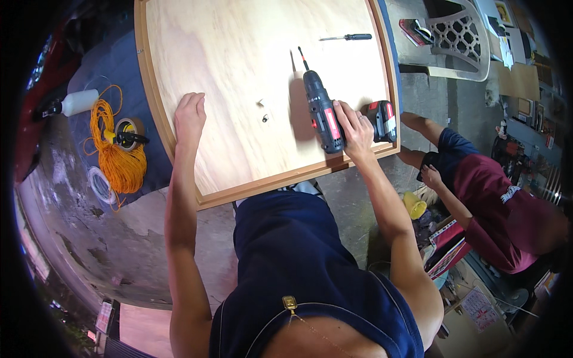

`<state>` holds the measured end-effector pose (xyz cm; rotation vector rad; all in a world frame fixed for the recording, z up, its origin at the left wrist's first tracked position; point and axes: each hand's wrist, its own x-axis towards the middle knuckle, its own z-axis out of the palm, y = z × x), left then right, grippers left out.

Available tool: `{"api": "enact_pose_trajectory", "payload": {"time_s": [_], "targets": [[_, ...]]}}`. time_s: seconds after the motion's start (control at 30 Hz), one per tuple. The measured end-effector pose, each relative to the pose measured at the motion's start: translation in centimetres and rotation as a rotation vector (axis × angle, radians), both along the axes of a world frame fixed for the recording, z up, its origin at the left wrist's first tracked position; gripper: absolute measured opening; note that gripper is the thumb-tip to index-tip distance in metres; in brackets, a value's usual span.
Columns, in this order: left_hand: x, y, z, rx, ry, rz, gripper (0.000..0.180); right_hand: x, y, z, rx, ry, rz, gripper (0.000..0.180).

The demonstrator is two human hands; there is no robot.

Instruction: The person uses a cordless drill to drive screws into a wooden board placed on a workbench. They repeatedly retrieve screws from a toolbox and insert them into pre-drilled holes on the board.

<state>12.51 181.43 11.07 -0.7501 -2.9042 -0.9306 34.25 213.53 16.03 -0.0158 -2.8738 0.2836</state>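
Observation:
A framed wooden panel lies in front of me, its raised wooden rim around a pale plywood face. My right hand is wrapped round the handle of a black and red cordless drill. The drill lies on its side on the plywood, its bit pointing away from me and its battery at the right rim. On the left rim my left hand rests with its fingers lying on the board, holding nothing. Between the hands are a small white piece and a tiny dark metal piece. Farther off lies a screwdriver.
Left of the panel, a blue cloth bears orange cord, a tape roll and a white bottle. At the right another person in a maroon shirt is close by, below a plastic chair.

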Motion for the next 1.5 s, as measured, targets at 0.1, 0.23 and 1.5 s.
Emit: {"api": "enact_pose_trajectory", "payload": {"time_s": [0.1, 0.23, 1.5], "targets": [[1.4, 0.9, 1.2, 0.000, -0.098, 0.015, 0.015, -0.1, 0.4, -0.3, -0.008, -0.008, -0.052, 0.061], [6.7, 3.1, 1.5, 0.084, -0.217, -0.089, 0.016, -1.0, 1.8, -0.9, 0.033, -0.067, -0.072, 0.064], [17.1, 3.7, 6.7, 0.869, -0.750, 0.358, 0.018, -6.7, -9.7, -3.5, -0.481, -0.134, 0.264, 0.021]]}}
